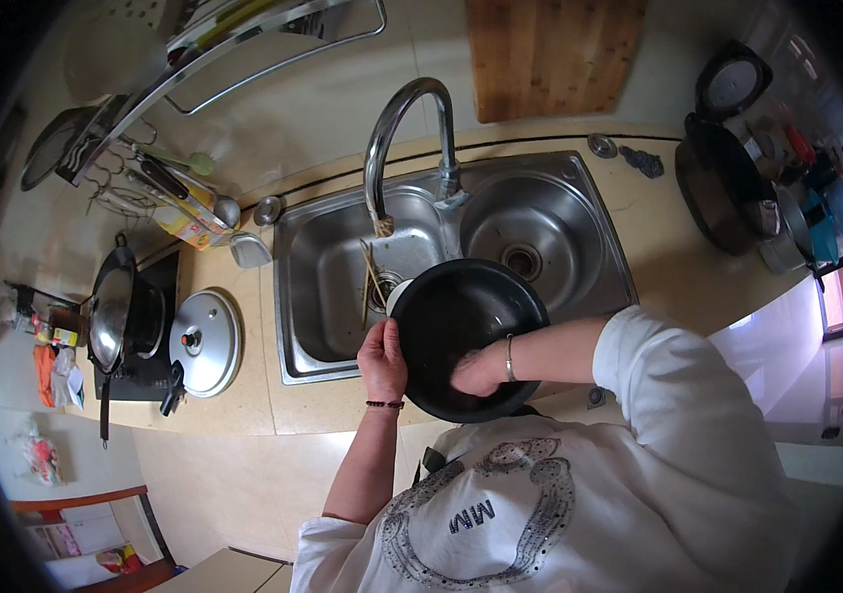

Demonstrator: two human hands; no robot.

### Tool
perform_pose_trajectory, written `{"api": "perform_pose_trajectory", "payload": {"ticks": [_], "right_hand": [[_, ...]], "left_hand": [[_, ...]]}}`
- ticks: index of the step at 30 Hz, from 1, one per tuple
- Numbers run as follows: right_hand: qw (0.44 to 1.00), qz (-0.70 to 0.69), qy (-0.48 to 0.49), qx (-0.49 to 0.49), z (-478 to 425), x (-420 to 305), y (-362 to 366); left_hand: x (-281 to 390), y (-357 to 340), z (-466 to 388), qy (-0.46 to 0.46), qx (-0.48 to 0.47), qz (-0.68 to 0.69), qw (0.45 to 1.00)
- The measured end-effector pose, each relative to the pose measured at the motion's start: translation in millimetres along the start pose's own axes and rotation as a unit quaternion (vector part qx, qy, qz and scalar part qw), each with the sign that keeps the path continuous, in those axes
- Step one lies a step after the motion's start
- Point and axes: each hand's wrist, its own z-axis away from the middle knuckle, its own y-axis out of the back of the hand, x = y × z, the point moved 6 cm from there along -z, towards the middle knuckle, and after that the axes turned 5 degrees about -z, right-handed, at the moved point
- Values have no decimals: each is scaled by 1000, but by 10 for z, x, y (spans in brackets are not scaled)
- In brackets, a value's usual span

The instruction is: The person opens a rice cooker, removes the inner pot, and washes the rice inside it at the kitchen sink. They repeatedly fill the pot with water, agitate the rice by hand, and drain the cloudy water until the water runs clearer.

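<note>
My left hand grips the rim of a black inner pot, likely from a rice cooker, tilted at the front of the sink. Inside the pot, my right hand reaches down to the inner surface; its fingers are blurred and partly hidden. A double-bowl stainless steel sink lies beneath and beyond the pot. A pair of chopsticks rests in the left bowl by the drain. Part of a white bowl shows beside the pot, the rest hidden behind it. The chrome faucet arches over the left bowl.
A pressure cooker lid lies left of the sink, beside a wok on the cooktop. An open rice cooker stands at the right. A wooden cutting board leans on the wall. Utensils hang from a rack at upper left.
</note>
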Motion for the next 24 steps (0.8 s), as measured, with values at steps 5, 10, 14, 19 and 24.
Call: {"api": "perform_pose_trajectory", "payload": {"ticks": [5,10,14,19,24], "right_hand": [[983,171,64,33,-116,227,-235],[943,213,-56,249,-916,795,-88],[958,224,-144,105,-325,747,236],[991,38,-126,23,157,514,43],[917,276,74,278,-40,194,243]], "left_hand": [[-56,-40,-22,29,-26,0,999],[-69,-190,-87,25,-73,17,997],[-222,-62,-23,45,-31,42,998],[-127,-97,-34,74,-19,80,994],[0,-174,-152,31,-42,-22,998]]}}
